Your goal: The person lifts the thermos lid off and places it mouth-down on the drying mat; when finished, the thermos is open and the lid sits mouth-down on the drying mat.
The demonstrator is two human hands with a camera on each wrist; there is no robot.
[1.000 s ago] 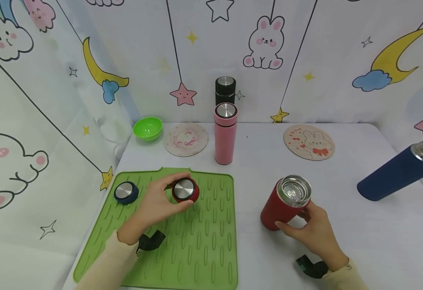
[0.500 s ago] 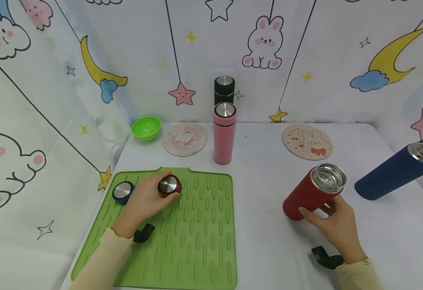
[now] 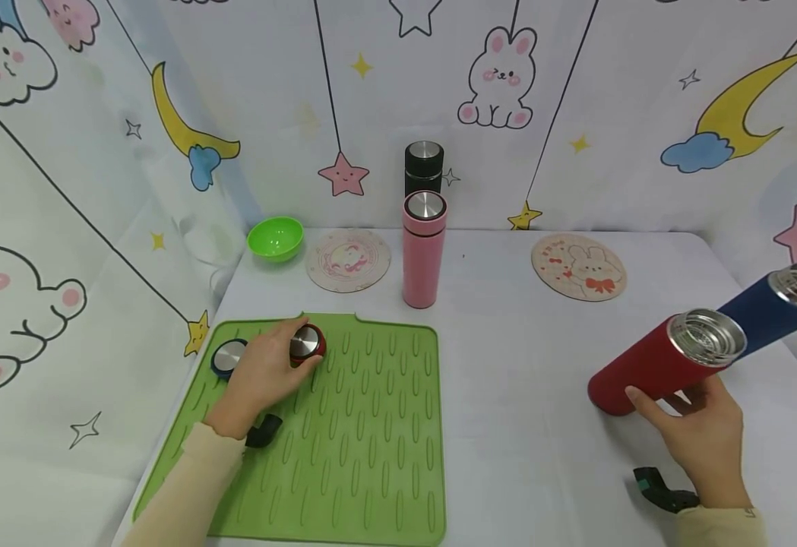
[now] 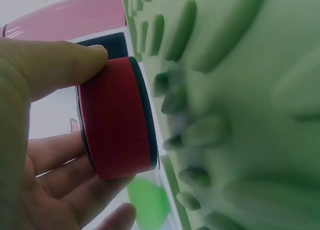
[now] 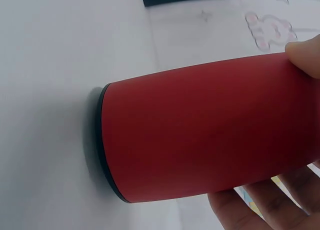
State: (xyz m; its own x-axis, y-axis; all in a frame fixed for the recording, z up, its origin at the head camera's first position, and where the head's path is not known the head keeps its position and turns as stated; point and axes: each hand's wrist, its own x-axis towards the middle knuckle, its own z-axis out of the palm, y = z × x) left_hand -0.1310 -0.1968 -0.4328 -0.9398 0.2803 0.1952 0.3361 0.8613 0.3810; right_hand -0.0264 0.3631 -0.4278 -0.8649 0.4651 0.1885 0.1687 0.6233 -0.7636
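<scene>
My left hand (image 3: 261, 384) pinches a red bottle lid (image 3: 309, 343) with a steel top between thumb and fingers. In the left wrist view the lid (image 4: 116, 122) is very close to the ridged green mat (image 3: 357, 456); whether it touches is unclear. Beside that hand a blue lid (image 3: 226, 355) lies on the mat, partly covered by the fingers. On the right, my right hand (image 3: 706, 433) grips a lidless red thermos bottle (image 3: 651, 368) round its side, steel mouth upward. Its base is near the white table. Behind it stands a lidless blue thermos bottle (image 3: 777, 311), partly hidden.
A pink thermos (image 3: 422, 266) stands at the back middle, with a black thermos (image 3: 423, 167) behind it. A green bowl (image 3: 275, 239) and a round coaster (image 3: 348, 260) lie at the back left. Another coaster (image 3: 579, 266) with a rabbit is at the back right.
My right hand has carried the red thermos bottle to the right, now in front of the blue bottle. My left hand has moved the red lid leftward and slightly back, nearer the blue lid.
</scene>
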